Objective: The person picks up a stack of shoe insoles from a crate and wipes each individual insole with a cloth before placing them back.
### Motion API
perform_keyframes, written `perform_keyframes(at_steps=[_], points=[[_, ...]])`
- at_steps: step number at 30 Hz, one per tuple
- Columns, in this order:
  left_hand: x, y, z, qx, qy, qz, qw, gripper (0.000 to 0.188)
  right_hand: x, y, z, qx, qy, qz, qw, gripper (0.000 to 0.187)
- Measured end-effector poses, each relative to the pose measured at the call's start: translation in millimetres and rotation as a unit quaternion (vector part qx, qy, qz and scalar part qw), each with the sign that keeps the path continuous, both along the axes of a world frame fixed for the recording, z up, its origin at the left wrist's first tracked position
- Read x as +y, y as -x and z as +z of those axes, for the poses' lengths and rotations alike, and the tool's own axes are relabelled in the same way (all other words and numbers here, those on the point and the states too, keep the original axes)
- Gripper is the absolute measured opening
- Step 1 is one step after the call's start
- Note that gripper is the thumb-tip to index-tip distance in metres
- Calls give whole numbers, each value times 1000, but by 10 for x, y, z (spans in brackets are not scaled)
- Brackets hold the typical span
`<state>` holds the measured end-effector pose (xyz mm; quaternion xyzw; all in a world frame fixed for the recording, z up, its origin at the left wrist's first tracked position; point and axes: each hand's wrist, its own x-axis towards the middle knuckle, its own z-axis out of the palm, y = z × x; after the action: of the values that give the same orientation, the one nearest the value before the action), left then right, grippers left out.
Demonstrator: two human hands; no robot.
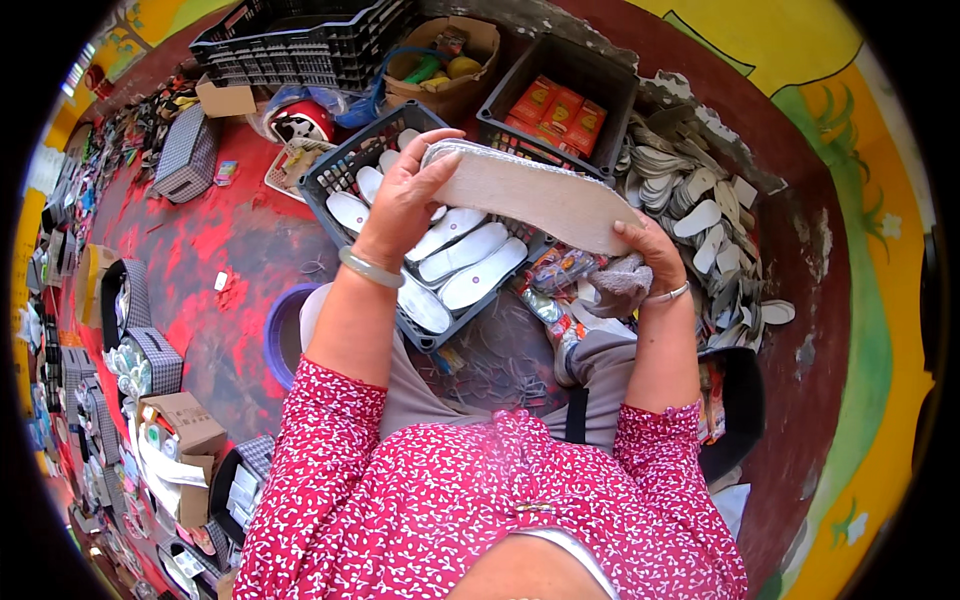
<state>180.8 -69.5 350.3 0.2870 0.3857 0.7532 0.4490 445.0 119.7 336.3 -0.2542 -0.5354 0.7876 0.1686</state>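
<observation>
Stretched between my two hands is a thick off-white shoe sole (535,192), its flat side toward me. My left hand (405,190) is closed on the sole's left end, thumb on the near face. At the other end, my right hand (655,255) pinches the sole's edge with the thumb. A crumpled grey cloth (622,285) is bunched in the same right hand. Beneath the sole stands a dark plastic crate (322,190) with several white soles (485,272) inside. The held sole hides part of that crate.
Loose soles (700,218) are heaped along the right wall. Behind stand a black crate (625,85) with orange boxes (560,112) and a brown basket (487,45). A purple tub (280,335) sits by my left leg. Checkered boxes (188,155) and cartons (185,425) line the left.
</observation>
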Motion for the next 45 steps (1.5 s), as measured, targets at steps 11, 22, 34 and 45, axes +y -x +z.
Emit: perform_keyframes(at_steps=[11, 22, 34, 45], points=[[143, 148, -359, -123, 11, 98, 988, 26, -258, 210, -72, 18, 53, 44, 997, 57], [309, -428, -383, -254, -41, 13, 966, 50, -782, 626, -241, 103, 118, -58, 986, 46], [304, -484, -381, -124, -13, -54, 991, 50, -564, 366, 178, 21, -233, -44, 971, 33], [298, -581, -416, -124, 5, -131, 984, 50, -571, 367, 120, 40, -154, -57, 986, 9]])
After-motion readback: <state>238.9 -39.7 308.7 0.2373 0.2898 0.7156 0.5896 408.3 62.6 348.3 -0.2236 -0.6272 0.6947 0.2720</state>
